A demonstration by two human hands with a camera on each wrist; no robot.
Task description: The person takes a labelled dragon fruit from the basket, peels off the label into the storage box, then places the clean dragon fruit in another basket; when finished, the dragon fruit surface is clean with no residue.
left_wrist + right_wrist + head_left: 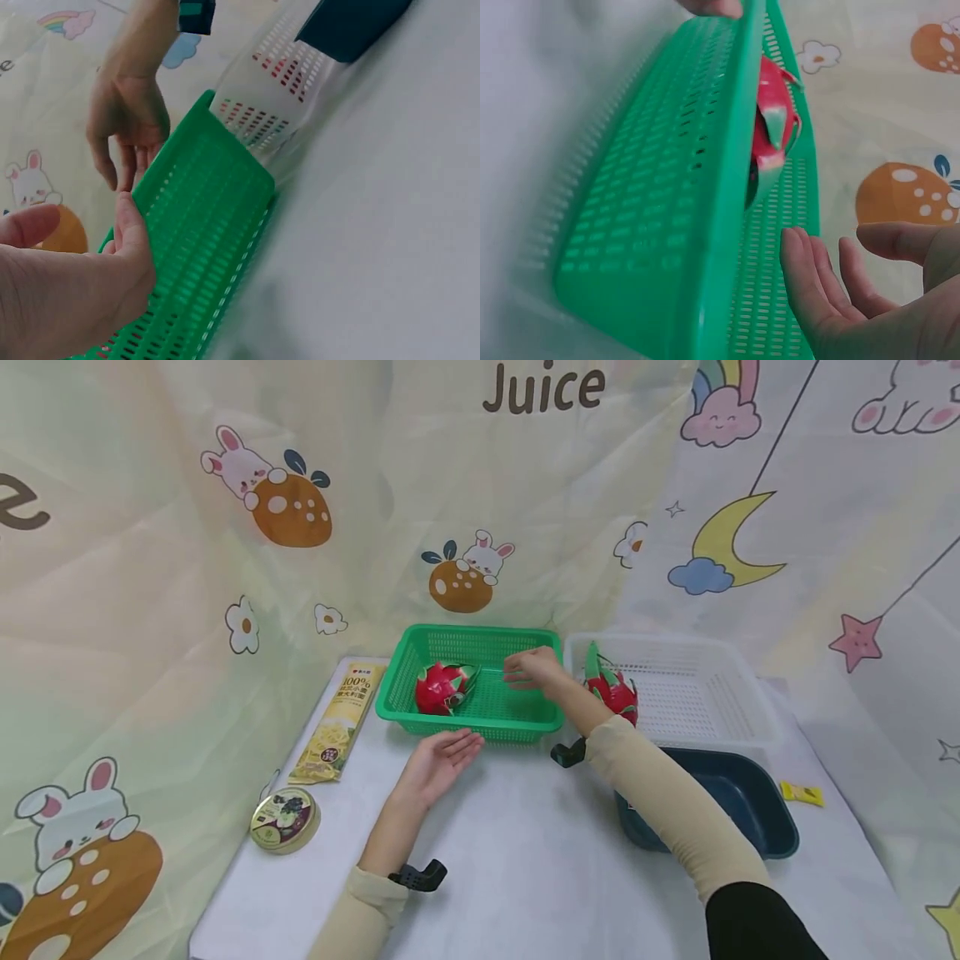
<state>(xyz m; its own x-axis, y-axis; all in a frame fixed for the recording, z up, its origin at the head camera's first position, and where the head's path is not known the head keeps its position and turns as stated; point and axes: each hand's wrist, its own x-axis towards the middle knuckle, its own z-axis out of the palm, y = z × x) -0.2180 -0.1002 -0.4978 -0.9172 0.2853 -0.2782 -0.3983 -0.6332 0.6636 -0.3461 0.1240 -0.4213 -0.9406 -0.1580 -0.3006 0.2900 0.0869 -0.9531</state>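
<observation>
A green plastic basket (468, 724) holds a red dragon fruit (441, 689) with green scales, lying toward its left side. My right hand (534, 668) hovers over the right part of this basket, its fingers loosely bent and nothing between them; the right wrist view shows the dragon fruit (772, 105) apart from the fingertips. At the basket's near rim is my left hand (438, 767), palm turned up and fingers relaxed, holding nothing. Whether its fingertips touch the rim I cannot tell. Another dragon fruit (619, 697) sits at the left end of a white basket (738, 693), partly behind my right forearm.
A dark blue basin (780, 835) stands in front of the white basket, partly covered by my right sleeve. A small yellow packet (802, 793) lies right of it. On the left are a yellow pasta packet (339, 722) and a round tin (285, 820). A printed curtain hangs behind.
</observation>
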